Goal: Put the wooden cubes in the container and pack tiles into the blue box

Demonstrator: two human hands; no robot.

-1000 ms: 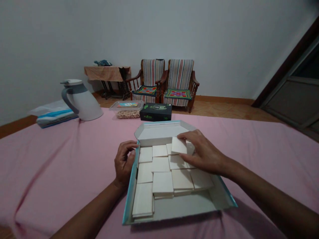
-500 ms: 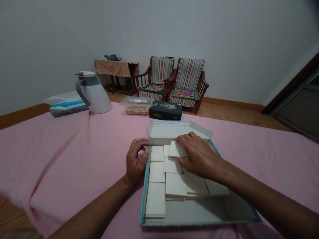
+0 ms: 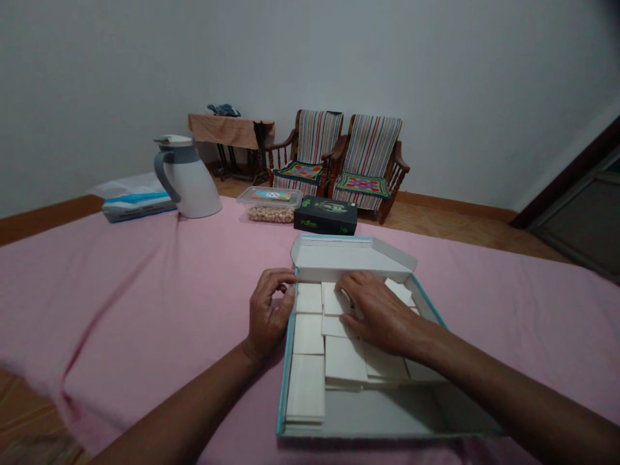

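Note:
An open shallow cardboard box (image 3: pixel 285 381) with blue edges holds several pale, flat wooden squares (image 3: pixel 345 358) laid in rows and overlapping layers. My right hand (image 3: pixel 380 310) reaches into its far part, fingers and thumb bent over one square piece (image 3: pixel 335 298) lying among the others. Part of that piece and those under the palm are hidden. My left hand (image 3: pixel 270 310) is at the box's far left corner, with curled fingertips on the rim and the thumb against the outer side.
On the pink tablecloth (image 3: pixel 194 278) behind the box stand a black box (image 3: pixel 324 216), a clear tub of nuts or beans (image 3: pixel 271 210), a white and grey jug (image 3: pixel 196 187) and a blue-white packet (image 3: pixel 140 205). Two wooden chairs (image 3: pixel 365 155) are by the wall.
My right hand has lowered the square piece, tilted earlier, so it lies flat in the far row. My left hand stays at the rim. The view has shifted slightly.

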